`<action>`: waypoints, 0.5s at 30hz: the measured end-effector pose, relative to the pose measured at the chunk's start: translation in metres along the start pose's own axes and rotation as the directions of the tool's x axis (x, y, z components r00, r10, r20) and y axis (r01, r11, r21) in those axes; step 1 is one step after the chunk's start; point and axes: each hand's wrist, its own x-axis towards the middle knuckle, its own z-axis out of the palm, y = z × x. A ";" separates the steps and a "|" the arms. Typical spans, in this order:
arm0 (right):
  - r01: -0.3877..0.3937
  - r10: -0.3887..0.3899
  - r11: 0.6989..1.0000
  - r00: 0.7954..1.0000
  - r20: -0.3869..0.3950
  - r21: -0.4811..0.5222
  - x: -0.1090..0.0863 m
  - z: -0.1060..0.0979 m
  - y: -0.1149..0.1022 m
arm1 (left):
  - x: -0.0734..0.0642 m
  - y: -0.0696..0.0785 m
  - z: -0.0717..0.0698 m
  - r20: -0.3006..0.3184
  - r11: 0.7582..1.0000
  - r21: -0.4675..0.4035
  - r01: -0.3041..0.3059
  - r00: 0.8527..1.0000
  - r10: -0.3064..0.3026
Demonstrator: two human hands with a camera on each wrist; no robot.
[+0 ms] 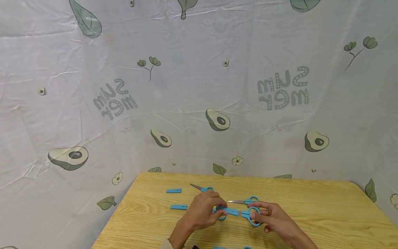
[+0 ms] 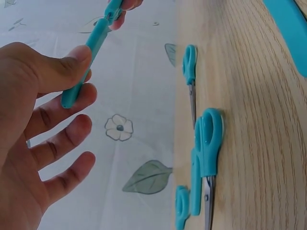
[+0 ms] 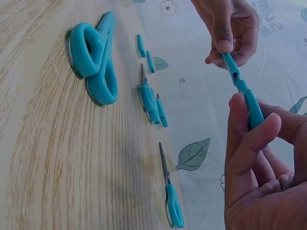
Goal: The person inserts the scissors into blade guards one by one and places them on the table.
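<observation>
My left hand pinches a blue scissors cover between thumb and index finger, its other fingers spread apart in the left wrist view. Opposite it, my right hand holds a pair of scissors by the blue handles. Most of the blades is hidden inside the cover, with a short bit of metal showing between cover and handles. Both are held up above the table. Behind the hands lie bare-bladed scissors and another bare-bladed pair. Blue handles of further scissors are partly hidden by the left hand.
Two loose blue covers, a far one and a nearer one, lie on the wooden table at the left. Covered scissors lie near the front edge. A printed curtain hangs behind the table.
</observation>
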 end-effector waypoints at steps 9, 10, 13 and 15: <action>-0.002 0.002 1.000 1.000 0.001 -0.001 0.000 0.001 0.000 | 0.001 0.002 0.000 0.004 1.000 0.002 0.012 1.000 -0.012; -0.002 0.002 1.000 1.000 0.001 -0.002 0.000 0.001 0.000 | 0.001 0.002 0.000 0.002 1.000 0.004 0.011 1.000 -0.011; 0.001 -0.001 1.000 1.000 -0.004 -0.004 0.001 0.001 0.000 | 0.001 0.002 0.001 -0.007 1.000 0.012 0.004 1.000 -0.004; -0.001 0.001 1.000 1.000 -0.009 -0.006 0.001 0.002 0.000 | 0.000 0.002 0.002 -0.013 1.000 0.016 -0.002 1.000 0.002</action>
